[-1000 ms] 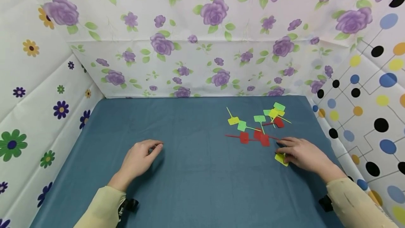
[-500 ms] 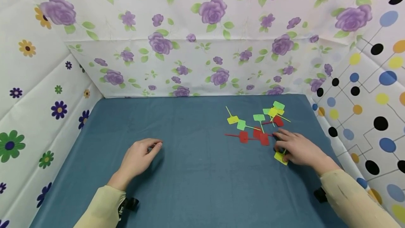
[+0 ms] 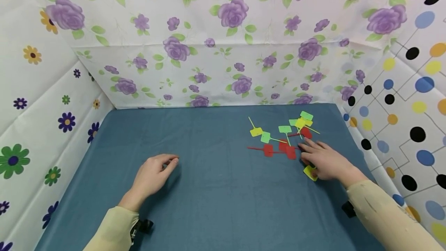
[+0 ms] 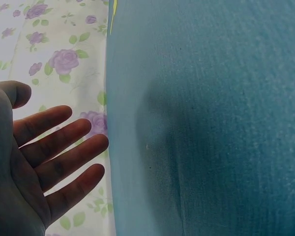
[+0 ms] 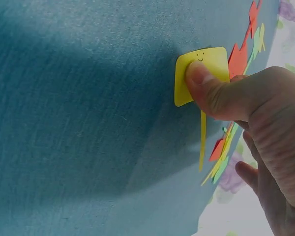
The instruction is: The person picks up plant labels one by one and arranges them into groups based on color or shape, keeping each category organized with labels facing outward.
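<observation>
My right hand (image 3: 325,162) holds a yellow tag (image 3: 309,173) with its thumb at the right of the cloth. In the right wrist view the thumb lies across the tag's flat face (image 5: 217,59), which carries a small drawn smile. A thin yellow stem (image 5: 203,140) runs down from it. The other fingers reach forward toward red tags (image 3: 290,152) just to the left. My left hand (image 3: 151,175) hovers over the left part of the cloth, holding nothing; in the left wrist view its fingers (image 4: 71,155) are loosely spread.
Green tags (image 3: 285,129), yellow tags (image 3: 256,131) and more red tags (image 3: 268,150) lie loosely, some overlapping, on the blue cloth (image 3: 216,200) at the back right. Patterned sheets form walls behind (image 3: 209,65) and at both sides.
My right hand has shifted slightly forward and left, its fingers spreading nearer the red tags. The yellow tag stays under the thumb. The left hand has barely moved.
</observation>
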Available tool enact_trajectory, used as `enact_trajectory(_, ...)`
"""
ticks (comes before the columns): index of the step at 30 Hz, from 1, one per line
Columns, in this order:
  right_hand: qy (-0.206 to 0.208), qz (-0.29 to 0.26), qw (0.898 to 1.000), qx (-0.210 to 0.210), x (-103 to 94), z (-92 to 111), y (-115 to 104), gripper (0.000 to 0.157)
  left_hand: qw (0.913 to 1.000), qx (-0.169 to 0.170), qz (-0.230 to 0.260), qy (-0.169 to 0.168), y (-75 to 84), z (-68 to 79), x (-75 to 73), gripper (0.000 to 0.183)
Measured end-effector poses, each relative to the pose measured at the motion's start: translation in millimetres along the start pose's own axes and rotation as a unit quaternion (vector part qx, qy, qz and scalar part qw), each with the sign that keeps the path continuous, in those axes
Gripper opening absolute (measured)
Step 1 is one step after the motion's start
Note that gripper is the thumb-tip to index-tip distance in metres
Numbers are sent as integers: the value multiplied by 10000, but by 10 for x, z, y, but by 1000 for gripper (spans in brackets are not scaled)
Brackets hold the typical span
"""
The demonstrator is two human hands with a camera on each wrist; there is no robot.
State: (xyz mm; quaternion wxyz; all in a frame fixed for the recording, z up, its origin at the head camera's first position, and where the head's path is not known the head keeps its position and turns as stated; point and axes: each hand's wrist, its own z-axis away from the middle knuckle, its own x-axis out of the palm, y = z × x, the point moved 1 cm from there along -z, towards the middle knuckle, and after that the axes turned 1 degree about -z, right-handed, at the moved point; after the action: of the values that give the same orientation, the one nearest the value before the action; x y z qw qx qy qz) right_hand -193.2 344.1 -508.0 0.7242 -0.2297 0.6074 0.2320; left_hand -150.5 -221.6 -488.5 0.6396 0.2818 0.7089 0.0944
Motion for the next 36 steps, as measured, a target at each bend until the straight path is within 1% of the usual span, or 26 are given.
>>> enact_trajectory(6,-91,75,9999,29,-6,18,-9,30,10000,10,74,-8,-8,14,5,51)
enact_trajectory(9,-10,113,9999,28,-9,37,-13,29,10000,11,75,-16,-17,12,8,52)
enact_trajectory(13,177,185,9996,-84,-15,53,-12,28,10000,8,82,-24,-25,12,15,51)
enact_trajectory(17,294,227,9991,-190,-12,54,9,27,9999,6,107,-38,-34,12,28,43)
enact_trajectory(20,388,255,9986,-232,-10,55,31,25,9999,78,141,-17,-37,1,30,39)
enact_trajectory(25,517,284,9980,-247,-18,65,58,20,9997,201,133,-31,-32,-39,18,49)
enact_trajectory(29,506,254,9981,-226,-31,76,65,18,9996,191,150,-105,-52,-65,10,53)
enact_trajectory(36,557,197,9979,-256,-78,68,43,17,9994,202,44,-280,-155,-88,6,55)
